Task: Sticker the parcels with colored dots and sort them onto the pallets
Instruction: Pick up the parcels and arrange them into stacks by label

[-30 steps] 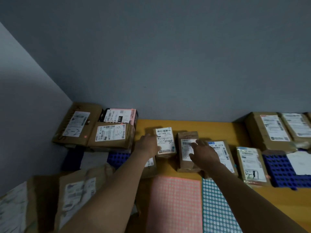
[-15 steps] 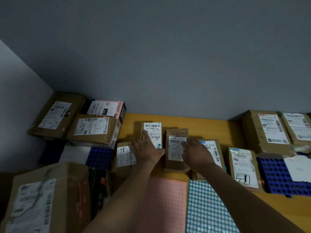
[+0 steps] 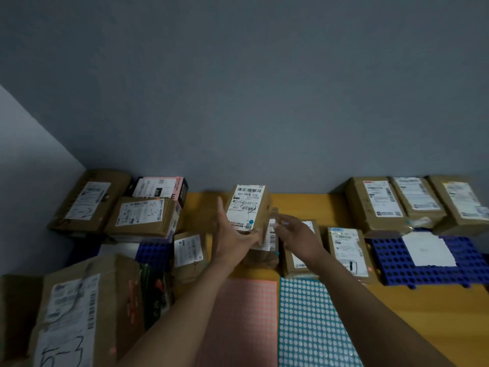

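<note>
Gripping the labelled parcel [image 3: 248, 207] with our left hand [image 3: 232, 235], we hold it raised just beyond the pink sticker sheet [image 3: 243, 321]; our right hand [image 3: 299, 237] hovers past that sheet's far right corner, fingers loose.

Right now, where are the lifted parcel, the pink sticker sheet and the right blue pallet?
lifted parcel [image 3: 247, 207]: head view, centre of its white label.
pink sticker sheet [image 3: 248, 324]: head view, middle of the sheet.
right blue pallet [image 3: 389, 263]: head view, bare perforated part.
</note>
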